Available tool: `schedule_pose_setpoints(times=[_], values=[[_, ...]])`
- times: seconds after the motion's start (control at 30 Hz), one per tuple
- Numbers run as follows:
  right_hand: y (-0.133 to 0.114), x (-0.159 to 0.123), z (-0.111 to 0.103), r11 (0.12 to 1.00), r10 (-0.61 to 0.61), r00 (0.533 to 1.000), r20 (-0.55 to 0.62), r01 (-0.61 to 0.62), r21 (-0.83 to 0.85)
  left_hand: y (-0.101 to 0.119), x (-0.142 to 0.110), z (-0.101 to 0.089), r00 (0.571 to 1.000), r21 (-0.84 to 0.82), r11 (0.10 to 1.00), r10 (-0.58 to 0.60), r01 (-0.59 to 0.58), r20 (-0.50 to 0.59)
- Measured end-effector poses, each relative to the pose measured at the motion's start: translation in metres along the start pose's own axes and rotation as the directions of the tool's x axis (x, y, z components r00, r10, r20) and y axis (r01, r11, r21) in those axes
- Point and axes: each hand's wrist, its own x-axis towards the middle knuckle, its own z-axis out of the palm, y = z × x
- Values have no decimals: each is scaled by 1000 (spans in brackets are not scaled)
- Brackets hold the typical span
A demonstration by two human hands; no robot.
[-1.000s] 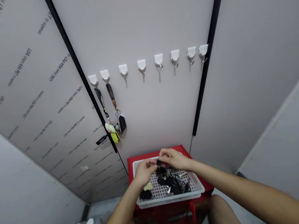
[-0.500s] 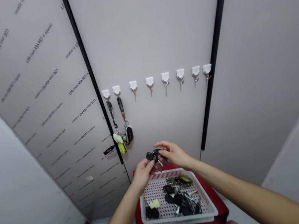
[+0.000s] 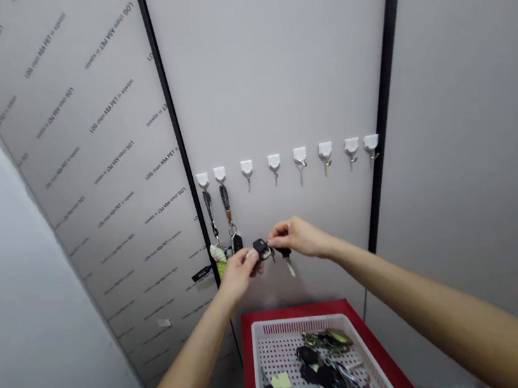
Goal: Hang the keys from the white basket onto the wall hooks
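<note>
Pale grey wall panel [image 3: 278,56], white perforated basket [image 3: 301,325] below, and between them a left hand [image 3: 243,272] and right hand [image 3: 298,236] pinching a bunch of black-headed keys [image 3: 260,246].
The basket, on a red stand [image 3: 299,310], holds a dark pile of keys [image 3: 328,377] and a pale yellow piece [image 3: 281,381]. Well above it, left thumb and fingers close on the bunch's left side; right thumb and forefinger pinch its right, seemingly at a ring, too small to be sure. Eight white hooks [image 3: 300,156] line the panel, straps hanging from the leftmost two. One silver key blade [image 3: 290,268] dangles under the right fingers.
</note>
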Motion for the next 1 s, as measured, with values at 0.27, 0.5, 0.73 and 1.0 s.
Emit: schedule_pose_setpoints(times=[0.27,0.5,0.73,1.0], values=[[-52,60,-40,979,-108,899,-425,21,-205,74,34,0,965,30,992,128,-125,-229],[-57,85,-33,899,-183,849,-496,-59,-433,88,38,7,969,95,988,136,-119,-207],[-42,75,-28,848,-242,833,-498,-68,-526,65,31,10,983,65,996,77,-67,-166],[31,-2,13,839,-208,917,-341,-12,-544,-43,-3,24,990,89,987,-133,136,-40]])
